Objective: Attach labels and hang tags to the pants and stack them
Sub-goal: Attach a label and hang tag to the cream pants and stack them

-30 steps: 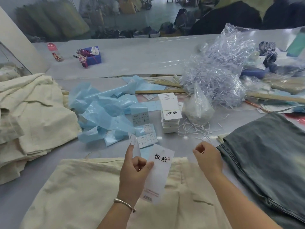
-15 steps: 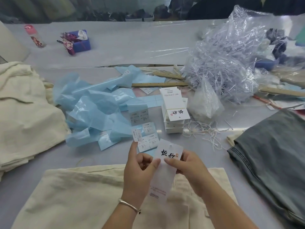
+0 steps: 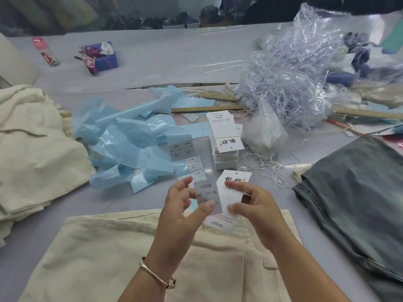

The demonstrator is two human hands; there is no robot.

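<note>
label (image 3: 207, 197) pinched in left hand (image 3: 181, 211), beside hang tag (image 3: 232, 194)

Between the thumb and fingers of the left hand (image 3: 181, 205) is a small grey paper size label (image 3: 207, 196) with a faint sheen. Touching it, in the right hand (image 3: 255, 212), is a white matt card hang tag (image 3: 232, 194). Under both hands lie cream pants of coarse woven cloth (image 3: 122, 258), matt and slightly creased. Beyond the left hand sit glossy pale-blue backing sheets (image 3: 122, 140), slick and crumpled. Right of the right hand lie faded grey-blue denim pants (image 3: 357, 192), rough-looking. The smooth grey desk (image 3: 163, 57) is matt. A polished metal bangle (image 3: 156, 274) rings the left wrist.
</note>
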